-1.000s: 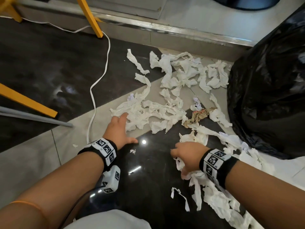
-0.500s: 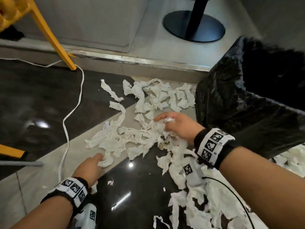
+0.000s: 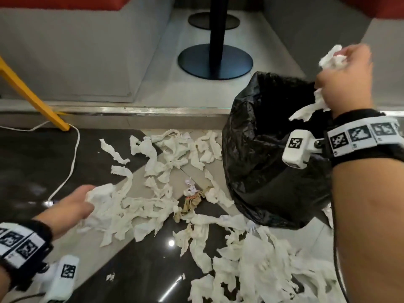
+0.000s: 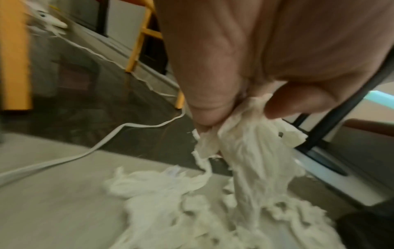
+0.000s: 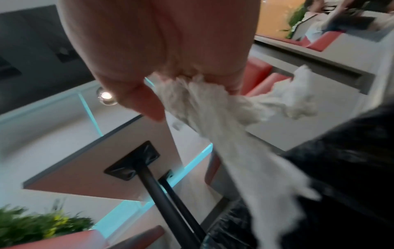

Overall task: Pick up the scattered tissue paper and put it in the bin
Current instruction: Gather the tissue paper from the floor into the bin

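White cable and yellow leg lay left; right hand had risen over bin bag — both fists, left hand too, clenched tissue paper.

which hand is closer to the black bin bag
Right. The right hand holds a wad of tissue just above the black bin bag's open mouth; the left hand grips tissue down on the floor, well left of it.
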